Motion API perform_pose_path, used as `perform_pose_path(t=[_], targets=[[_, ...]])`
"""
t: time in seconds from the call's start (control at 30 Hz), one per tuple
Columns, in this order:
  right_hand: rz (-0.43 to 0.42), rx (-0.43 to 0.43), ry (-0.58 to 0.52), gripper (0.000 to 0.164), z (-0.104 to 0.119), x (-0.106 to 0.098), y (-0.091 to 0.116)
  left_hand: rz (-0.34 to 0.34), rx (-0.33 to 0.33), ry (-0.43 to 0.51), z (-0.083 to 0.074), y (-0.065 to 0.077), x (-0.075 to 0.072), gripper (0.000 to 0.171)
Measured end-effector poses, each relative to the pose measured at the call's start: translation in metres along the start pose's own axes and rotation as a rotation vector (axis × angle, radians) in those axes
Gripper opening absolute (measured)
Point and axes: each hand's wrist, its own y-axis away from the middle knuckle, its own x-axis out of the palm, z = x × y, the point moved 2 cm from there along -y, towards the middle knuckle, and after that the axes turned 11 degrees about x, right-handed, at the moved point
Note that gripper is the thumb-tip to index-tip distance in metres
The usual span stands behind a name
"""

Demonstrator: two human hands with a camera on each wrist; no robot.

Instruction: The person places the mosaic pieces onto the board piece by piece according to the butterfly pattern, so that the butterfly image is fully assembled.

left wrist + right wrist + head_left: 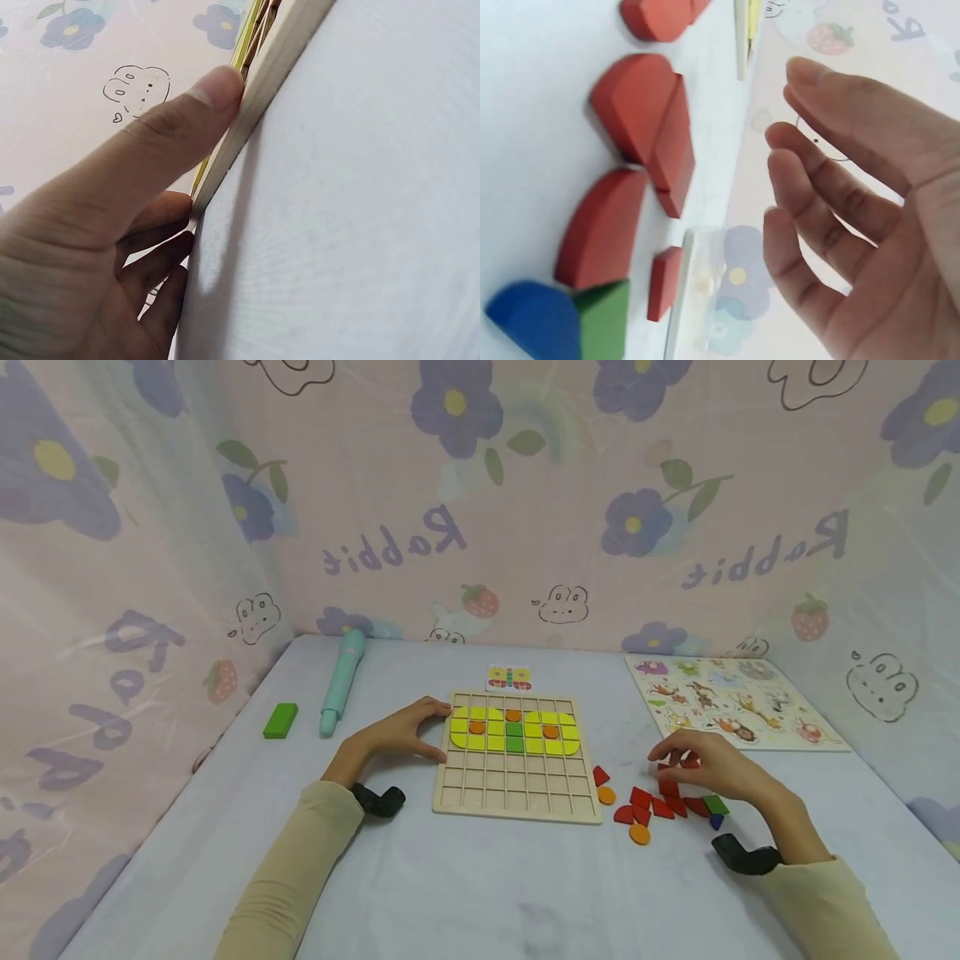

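A wooden grid board (pixel 517 789) lies mid-table with yellow, orange and green pieces set in its upper rows. The lower rows show bare cells. My left hand (pixel 396 731) rests against the board's left side, thumb and fingertips touching its edge (pixel 259 97). To the right, my right hand (pixel 716 766) hovers over loose red pieces (pixel 662 808), its fingers loosely bent with nothing between them. Among the red pieces lie an orange disc (pixel 640 834), a green piece (pixel 604 322) and a blue piece (pixel 536 319). The hand covers part of the pile in the head view.
Behind the board is a small pattern card (pixel 509 678) with a butterfly-like design. An animal picture board (pixel 738 702) lies back right. On the left are a green block (pixel 281 721) and a mint-coloured wand-like object (pixel 342 681). A printed curtain (pixel 525 527) surrounds the table.
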Motion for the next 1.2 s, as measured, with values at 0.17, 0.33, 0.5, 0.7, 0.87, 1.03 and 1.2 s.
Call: perform_pose_path(t=[0.17, 0.33, 0.5, 0.7, 0.87, 1.03, 1.2], targets=[[-0.007, 0.002, 0.004, 0.024, -0.001, -0.004, 0.002, 0.006, -0.002, -0.002, 0.000, 0.000, 0.000, 0.083], [-0.009, 0.015, 0.011, 0.025, -0.001, -0.008, 0.004, 0.004, -0.006, 0.000, 0.000, 0.000, 0.000, 0.082], [0.010, 0.063, 0.049, 0.024, -0.004, -0.012, 0.004, 0.001, -0.007, 0.001, 0.000, 0.000, -0.001, 0.083], [0.040, 0.142, 0.114, 0.023, -0.013, -0.016, 0.007, 0.006, 0.001, 0.004, 0.000, 0.000, 0.000, 0.083], [0.025, 0.178, 0.146, 0.024, -0.023, -0.019, 0.010, 0.005, 0.003, 0.005, 0.001, 0.001, 0.001, 0.083], [0.014, 0.152, 0.126, 0.023, -0.023, -0.016, 0.009, 0.006, 0.007, -0.002, 0.001, 0.000, 0.001, 0.083], [0.053, 0.043, 0.057, 0.023, 0.004, 0.005, -0.006, 0.008, 0.008, 0.006, -0.001, 0.001, -0.001, 0.082]])
